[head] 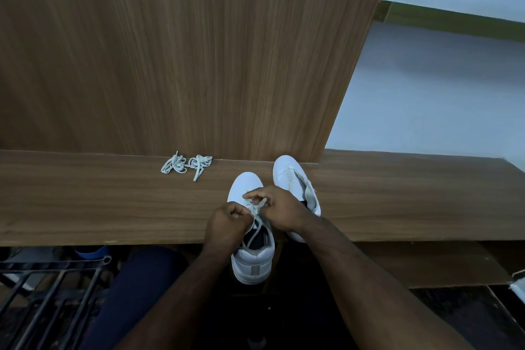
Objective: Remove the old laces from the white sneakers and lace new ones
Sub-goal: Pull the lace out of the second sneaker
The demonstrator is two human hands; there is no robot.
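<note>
A white sneaker (250, 261) lies on the wooden desk (85, 207) with its heel past the front edge, toe pointing away. My left hand (227, 224) and my right hand (279, 209) both pinch its grey lace (252, 209) over the eyelets. A loose end of that lace hangs into the shoe opening. The second white sneaker (289, 176) lies just to the right, toe near the back panel, partly hidden by my right hand. Two bundled pale laces (186, 165) rest on the desk to the left.
A tall wooden panel (184, 51) rises behind the desk. A black metal rack (48, 293) stands below the desk at the lower left, beside my dark-trousered leg (136, 287). A lower wooden shelf (426, 267) sits at the right.
</note>
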